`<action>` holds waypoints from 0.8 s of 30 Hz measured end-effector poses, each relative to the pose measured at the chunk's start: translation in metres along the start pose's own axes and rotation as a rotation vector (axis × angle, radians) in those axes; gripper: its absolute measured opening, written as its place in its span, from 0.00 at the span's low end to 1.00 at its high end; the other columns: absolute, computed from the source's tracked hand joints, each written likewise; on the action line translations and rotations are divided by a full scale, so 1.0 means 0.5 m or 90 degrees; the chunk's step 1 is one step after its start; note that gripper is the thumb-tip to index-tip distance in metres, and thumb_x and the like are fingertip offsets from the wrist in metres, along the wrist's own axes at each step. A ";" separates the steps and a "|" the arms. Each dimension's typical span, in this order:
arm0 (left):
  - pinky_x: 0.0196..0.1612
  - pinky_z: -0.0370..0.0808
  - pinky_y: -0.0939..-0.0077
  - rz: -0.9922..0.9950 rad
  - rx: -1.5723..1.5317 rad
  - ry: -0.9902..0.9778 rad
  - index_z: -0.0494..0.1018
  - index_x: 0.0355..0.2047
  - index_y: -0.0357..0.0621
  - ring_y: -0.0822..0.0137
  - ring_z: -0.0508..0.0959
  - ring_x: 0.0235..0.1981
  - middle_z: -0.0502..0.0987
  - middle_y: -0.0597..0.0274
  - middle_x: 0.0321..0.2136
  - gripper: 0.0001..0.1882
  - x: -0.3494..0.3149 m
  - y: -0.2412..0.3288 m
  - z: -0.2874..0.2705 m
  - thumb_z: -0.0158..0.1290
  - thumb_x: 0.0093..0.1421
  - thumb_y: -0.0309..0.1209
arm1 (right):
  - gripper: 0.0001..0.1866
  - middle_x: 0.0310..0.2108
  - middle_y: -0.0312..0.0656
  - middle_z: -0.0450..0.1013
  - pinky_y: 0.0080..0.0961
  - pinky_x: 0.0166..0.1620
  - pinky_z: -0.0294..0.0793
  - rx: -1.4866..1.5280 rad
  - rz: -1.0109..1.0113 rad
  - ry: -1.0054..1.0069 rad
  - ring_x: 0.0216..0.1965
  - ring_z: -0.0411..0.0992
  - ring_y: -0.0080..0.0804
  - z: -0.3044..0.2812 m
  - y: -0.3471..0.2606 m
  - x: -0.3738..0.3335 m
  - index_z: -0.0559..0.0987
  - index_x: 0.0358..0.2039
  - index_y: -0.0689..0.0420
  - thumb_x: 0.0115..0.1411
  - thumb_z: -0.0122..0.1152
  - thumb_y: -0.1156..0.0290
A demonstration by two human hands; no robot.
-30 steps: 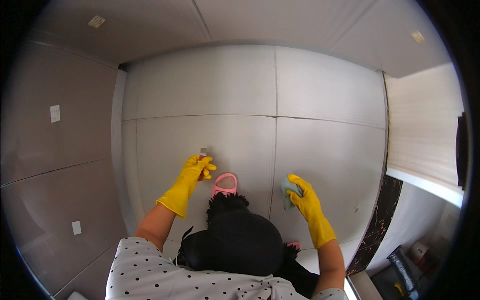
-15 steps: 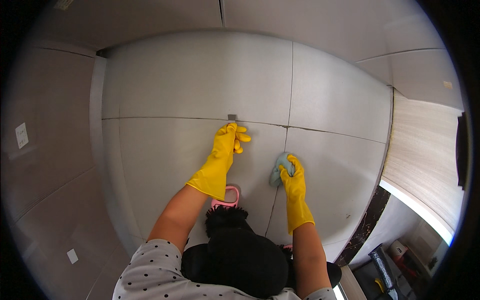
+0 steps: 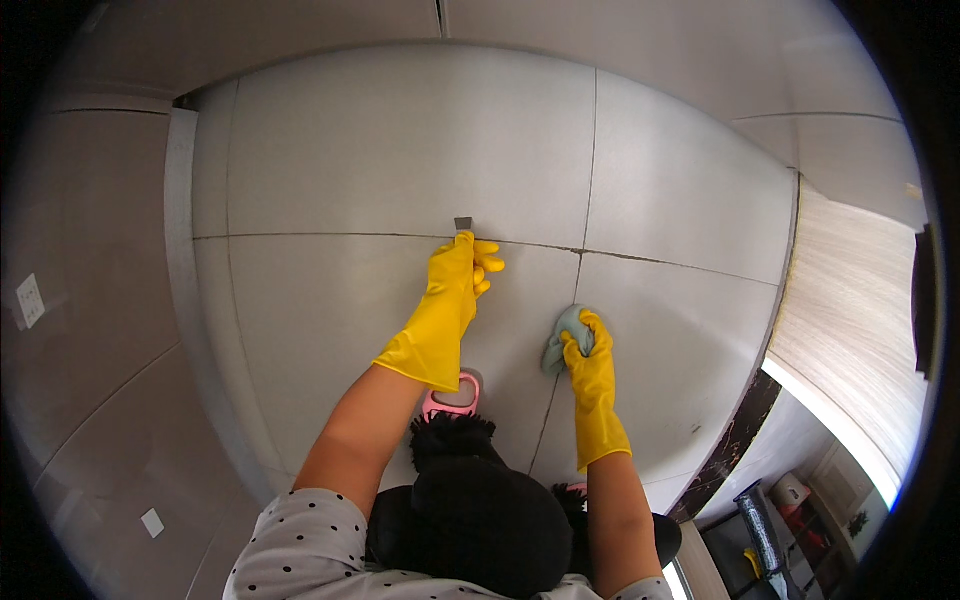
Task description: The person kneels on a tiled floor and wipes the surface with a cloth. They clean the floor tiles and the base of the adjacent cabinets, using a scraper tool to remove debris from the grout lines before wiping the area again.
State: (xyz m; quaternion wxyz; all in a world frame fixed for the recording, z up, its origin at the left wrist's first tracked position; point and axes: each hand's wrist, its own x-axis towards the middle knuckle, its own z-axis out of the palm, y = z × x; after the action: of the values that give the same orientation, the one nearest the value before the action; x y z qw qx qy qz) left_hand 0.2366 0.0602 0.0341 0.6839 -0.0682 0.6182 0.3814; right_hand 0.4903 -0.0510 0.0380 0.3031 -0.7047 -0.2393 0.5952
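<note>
In a yellow rubber glove, my left hand [image 3: 460,268] is closed on a small scraper [image 3: 463,224]. Only its flat grey blade shows past my fingertips, close to the dark joint line between the floor tiles; the handle is hidden in my grip. My right hand [image 3: 595,375], gloved the same way, grips a bunched grey-green cloth [image 3: 560,340]. That cloth rests on the grey tiled floor [image 3: 350,330], beside the joint that runs toward me.
A pink slipper [image 3: 452,398] is below my left wrist. Glossy taupe panels [image 3: 90,240] rise at the left and far side. To the right is a pale wood-grain surface [image 3: 835,280] beside a dark marbled strip [image 3: 730,440]. Several items lie at the lower right.
The scraper and my left hand have shifted slightly farther from me. My right hand and the cloth stay nearly in place. The whole view has tilted a little.
</note>
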 end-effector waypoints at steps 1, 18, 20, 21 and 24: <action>0.19 0.60 0.78 -0.001 0.012 -0.002 0.79 0.36 0.41 0.76 0.60 0.13 0.78 0.59 0.22 0.24 -0.001 -0.002 -0.005 0.45 0.72 0.48 | 0.27 0.59 0.44 0.64 0.25 0.54 0.74 -0.034 -0.031 0.005 0.53 0.72 0.36 -0.001 0.009 0.002 0.72 0.59 0.52 0.60 0.59 0.87; 0.18 0.59 0.76 0.040 0.074 0.013 0.79 0.35 0.40 0.75 0.59 0.14 0.77 0.59 0.21 0.25 0.019 -0.006 -0.006 0.44 0.73 0.49 | 0.28 0.56 0.48 0.68 0.34 0.59 0.71 -0.306 -0.199 0.057 0.56 0.69 0.45 -0.002 0.009 0.003 0.72 0.59 0.54 0.58 0.66 0.80; 0.18 0.59 0.76 0.070 0.072 0.005 0.79 0.35 0.40 0.75 0.59 0.14 0.77 0.59 0.21 0.25 0.033 0.003 -0.006 0.44 0.73 0.49 | 0.28 0.56 0.49 0.68 0.35 0.60 0.70 -0.111 -0.086 0.013 0.57 0.69 0.46 0.004 -0.011 0.002 0.72 0.59 0.54 0.57 0.66 0.80; 0.18 0.59 0.76 0.090 0.058 0.000 0.79 0.35 0.40 0.75 0.59 0.14 0.78 0.59 0.21 0.25 0.036 0.006 -0.005 0.44 0.73 0.49 | 0.28 0.56 0.49 0.68 0.35 0.60 0.69 -0.015 -0.026 -0.010 0.57 0.69 0.47 0.009 -0.021 -0.004 0.72 0.59 0.54 0.57 0.66 0.80; 0.18 0.60 0.77 0.059 0.097 0.001 0.79 0.35 0.40 0.75 0.60 0.14 0.79 0.58 0.22 0.25 0.014 -0.016 -0.003 0.44 0.73 0.49 | 0.26 0.55 0.46 0.68 0.31 0.56 0.73 -0.162 -0.162 0.026 0.55 0.70 0.41 -0.015 0.029 0.010 0.73 0.58 0.54 0.59 0.63 0.82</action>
State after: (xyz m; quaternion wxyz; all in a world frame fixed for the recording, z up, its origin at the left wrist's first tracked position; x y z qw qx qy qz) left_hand 0.2399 0.0567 0.0242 0.6683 0.0128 0.6484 0.3644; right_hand 0.4982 -0.0586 0.0252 0.2890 -0.7133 -0.3936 0.5028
